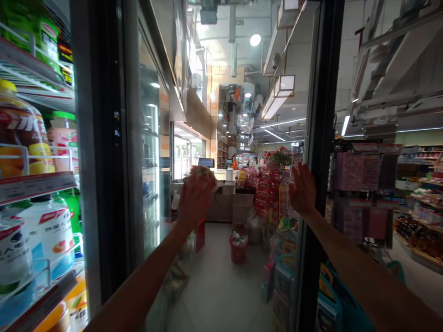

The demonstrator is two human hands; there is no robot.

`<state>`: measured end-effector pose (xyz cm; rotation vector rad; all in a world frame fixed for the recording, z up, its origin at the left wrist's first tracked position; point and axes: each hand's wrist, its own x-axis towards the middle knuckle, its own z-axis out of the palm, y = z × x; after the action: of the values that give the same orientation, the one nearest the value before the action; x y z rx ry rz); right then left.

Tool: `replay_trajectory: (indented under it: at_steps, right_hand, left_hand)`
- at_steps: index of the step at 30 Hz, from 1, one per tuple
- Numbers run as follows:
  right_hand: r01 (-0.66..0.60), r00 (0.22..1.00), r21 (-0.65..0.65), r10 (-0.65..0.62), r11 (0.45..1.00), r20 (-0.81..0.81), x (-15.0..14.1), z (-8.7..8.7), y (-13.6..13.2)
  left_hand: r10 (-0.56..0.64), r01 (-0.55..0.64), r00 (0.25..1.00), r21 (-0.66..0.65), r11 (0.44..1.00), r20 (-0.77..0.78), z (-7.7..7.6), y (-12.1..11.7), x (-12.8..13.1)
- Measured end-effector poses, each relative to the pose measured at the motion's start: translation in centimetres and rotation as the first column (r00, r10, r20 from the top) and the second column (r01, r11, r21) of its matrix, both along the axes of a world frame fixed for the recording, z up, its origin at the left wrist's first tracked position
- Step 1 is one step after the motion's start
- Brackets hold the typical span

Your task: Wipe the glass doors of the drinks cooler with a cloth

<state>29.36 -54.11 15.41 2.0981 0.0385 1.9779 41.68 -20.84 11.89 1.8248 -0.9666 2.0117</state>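
A glass door with a dark frame stands in front of me, swung away from a lit drinks cooler. My left hand reaches up to the middle of the pane and presses a pale, crumpled cloth to it. Motion blurs the cloth and the fingers over it. To the right, my right hand lies against the glass beside the frame, fingers stretched upward and nothing visible in it.
Bottles fill the cooler's wire shelves close on my left. Through the glass show a red bin, stacked red packages and a counter. Hanging goods and stocked shelves stand right of the door.
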Motion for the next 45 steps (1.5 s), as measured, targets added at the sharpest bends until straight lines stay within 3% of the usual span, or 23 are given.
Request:
replay_trajectory:
  at_steps: [3, 5, 7, 9, 11, 13, 17, 18, 20, 22, 23, 25, 26, 28, 30, 32, 34, 37, 39, 41, 42, 43, 45]
  right_hand:
    - [-0.004, 1.0, 0.011, 0.004, 1.0, -0.001, 0.1, 0.0, 0.0]
    - [-0.01, 1.0, 0.019, 0.01, 1.0, -0.001, 0.2, -0.1, -0.1]
    - [-0.007, 1.0, 0.022, 0.007, 1.0, -0.003, 0.2, -0.1, -0.3]
    - [-0.003, 1.0, 0.008, 0.003, 1.0, 0.0, 0.2, -0.1, -0.4]
    - [-0.007, 1.0, -0.025, 0.007, 1.0, 0.008, 0.1, 0.0, -0.4]
    - [-0.014, 1.0, -0.054, 0.016, 0.998, 0.022, 0.1, 0.0, -0.4]
    - [0.002, 0.999, -0.042, 0.0, 0.999, 0.035, 0.2, 0.0, -0.5]
    - [0.011, 0.999, -0.037, -0.01, 0.999, 0.037, 0.2, 0.0, -0.5]
    - [0.03, 0.999, -0.037, -0.028, 0.999, 0.043, 0.4, -0.1, -0.6]
    - [0.038, 0.998, -0.039, -0.036, 0.998, 0.048, 0.5, -0.2, -0.7]
    - [0.04, 0.998, -0.039, -0.038, 0.998, 0.047, 0.5, -0.2, -0.7]
    - [0.04, 0.998, -0.04, -0.037, 0.998, 0.05, 0.6, -0.2, -0.8]
    - [0.037, 0.998, -0.047, -0.034, 0.998, 0.06, 0.7, -0.2, -0.8]
    - [0.038, 0.996, -0.068, -0.032, 0.997, 0.087, 0.8, -0.1, -1.0]
    - [0.047, 0.994, -0.075, -0.04, 0.996, 0.1, 1.0, -0.1, -1.1]
    - [0.06, 0.994, -0.07, -0.053, 0.996, 0.093, 1.2, -0.1, -1.3]
    - [0.06, 0.994, -0.069, -0.053, 0.996, 0.091, 1.3, -0.1, -1.4]
    - [0.049, 0.995, -0.06, -0.044, 0.997, 0.091, 1.3, -0.2, -1.5]
    - [0.032, 0.996, -0.045, -0.028, 0.998, 0.085, 1.3, -0.3, -1.5]
    - [0.01, 0.996, -0.056, -0.004, 0.998, 0.094, 1.3, -0.2, -1.4]
    - [0.004, 0.995, -0.071, 0.004, 0.997, 0.102, 1.3, -0.2, -1.4]
    - [0.002, 0.994, -0.086, 0.008, 0.996, 0.109, 1.2, -0.2, -1.4]
    - [0.006, 0.992, -0.104, 0.007, 0.995, 0.122, 1.2, -0.1, -1.4]
  left_hand:
    - [0.02, -0.041, 0.997, -0.309, 0.95, -0.071, 1.9, 4.2, 1.5]
    - [0.024, -0.046, 0.997, -0.344, 0.938, -0.067, 1.4, 3.5, 1.1]
    - [0.028, -0.032, 0.999, -0.208, 0.977, -0.022, -0.2, 0.5, -0.1]
    - [0.006, -0.009, 0.998, 0.056, 0.998, 0.057, -2.3, -3.2, -1.5]
    - [-0.049, 0.005, 0.991, 0.335, 0.942, 0.123, -3.9, -5.5, -2.4]
    - [-0.053, 0.001, 0.992, 0.406, 0.914, 0.118, -4.5, -5.0, -2.1]
    - [0.045, -0.044, 0.999, 0.026, 0.999, -0.01, -3.3, 3.1, 1.5]
    - [0.054, -0.061, 0.997, -0.122, 0.991, -0.058, -3.0, 5.5, 2.4]
    - [0.05, -0.105, 0.988, -0.394, 0.913, -0.147, -3.1, 8.6, 3.7]
    - [0.03, -0.126, 0.982, -0.531, 0.838, -0.186, -4.1, 8.9, 3.7]
    - [0.027, -0.117, 0.984, -0.519, 0.847, -0.177, -5.0, 7.9, 3.3]
    - [0.043, -0.081, 0.992, -0.336, 0.938, -0.119, -7.0, 4.7, 1.8]
    - [0.055, -0.065, 0.996, -0.145, 0.987, -0.077, -8.0, 2.9, 1.0]
    - [0.047, -0.051, 0.999, 0.224, 0.973, 0.023, -9.7, 0.2, -0.3]
    - [0.036, -0.059, 0.997, 0.381, 0.923, 0.067, -10.4, -0.2, -0.6]
    - [0.056, -0.062, 0.998, 0.295, 0.953, 0.029, -10.1, 1.9, 0.1]
    - [0.085, -0.083, 0.994, 0.043, 0.996, -0.067, -9.1, 5.3, 1.4]
    - [0.091, -0.158, 0.973, -0.328, 0.931, -0.21, -8.3, 8.9, 3.0]
    - [0.09, -0.181, 0.968, -0.404, 0.897, -0.234, -9.5, 8.6, 2.8]
    - [0.103, -0.148, 0.978, -0.259, 0.955, -0.179, -11.8, 6.5, 1.7]
    - [0.108, -0.121, 0.985, -0.096, 0.988, -0.131, -13.1, 5.2, 1.1]
    - [0.106, -0.099, 0.992, 0.096, 0.99, -0.073, -14.4, 3.9, 0.4]
    - [0.1, -0.098, 0.995, 0.397, 0.913, 0.016, -16.0, 2.4, -0.5]
